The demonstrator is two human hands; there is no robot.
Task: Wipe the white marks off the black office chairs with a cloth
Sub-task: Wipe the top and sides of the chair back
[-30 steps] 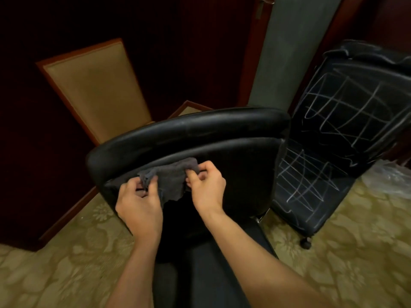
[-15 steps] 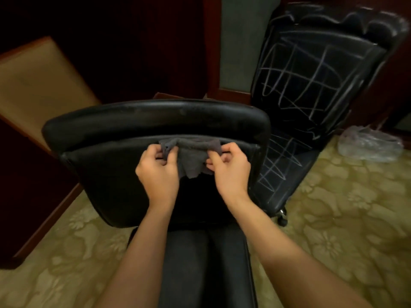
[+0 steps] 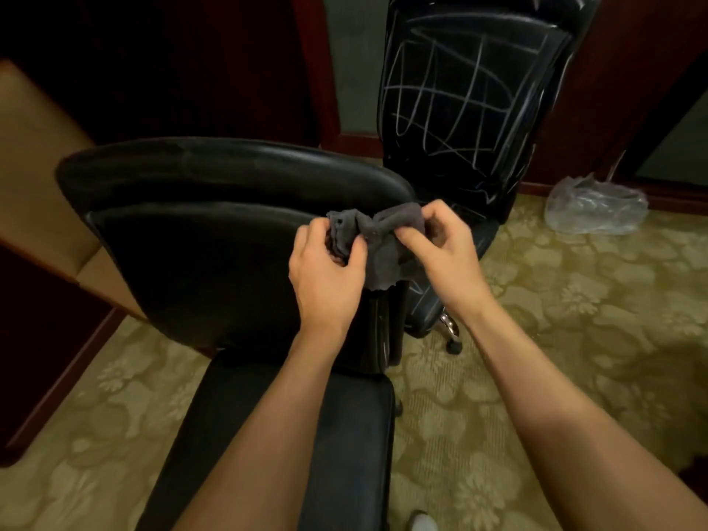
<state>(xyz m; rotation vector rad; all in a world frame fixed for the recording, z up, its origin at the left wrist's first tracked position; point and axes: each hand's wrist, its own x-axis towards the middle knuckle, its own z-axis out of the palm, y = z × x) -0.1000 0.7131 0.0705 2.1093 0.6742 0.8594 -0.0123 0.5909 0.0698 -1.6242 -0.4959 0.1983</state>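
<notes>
At centre frame: we are watching both hands working a grey cloth against the upper right corner of the near chair.
Left hand: we are seeing its fingers and thumb curling round the cloth's left bunch, gripping it.
Right hand: we are seeing thumb and forefinger pinching the cloth's right end; the other fingers are curling loosely.
Cloth: it is hanging between the two hands, its lower edge draping down over the backrest's side.
Near chair: we are looking at a black backrest showing no clear white lines from here; its seat is running toward 6 o'clock.
Far chair: it is standing at 1 o'clock, just behind the near one, carrying white scribbled lines across its backrest.
Floor: patterned carpet is lying under both chairs.
Plastic bag: it is lying at 2 o'clock on the carpet.
</notes>
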